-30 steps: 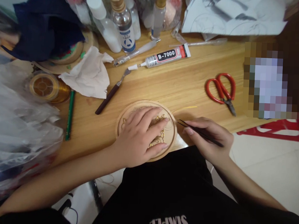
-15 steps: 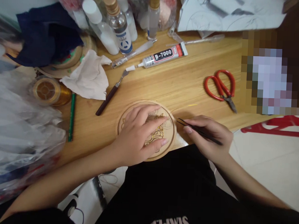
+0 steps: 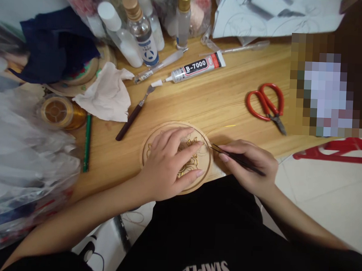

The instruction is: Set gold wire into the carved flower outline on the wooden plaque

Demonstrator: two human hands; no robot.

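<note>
My left hand (image 3: 167,163) lies with fingers spread over a round wooden board (image 3: 210,168) at the table's front edge. Gold wire (image 3: 189,164) bent into curving shapes shows on the board between the thumb and fingers, over a drawn pattern; the rest is under the hand. My right hand (image 3: 250,164) is closed on dark tweezers (image 3: 242,161), whose tips point left at the board's right rim. Whether the tips pinch anything is too small to tell. A thin gold wire strand (image 3: 230,125) shows just behind the right hand.
Red-handled pliers (image 3: 268,103) lie at the right. Behind the board are a glue tube (image 3: 196,68) and a small palette knife (image 3: 134,115). A wire spool (image 3: 57,112), a green pencil (image 3: 87,143) and crumpled tissue (image 3: 106,94) lie left. Bottles (image 3: 142,34) and papers (image 3: 276,20) line the back.
My right hand has moved slightly left with the tweezers, bringing their tips to the board's rim. My left hand stays spread on the board.
</note>
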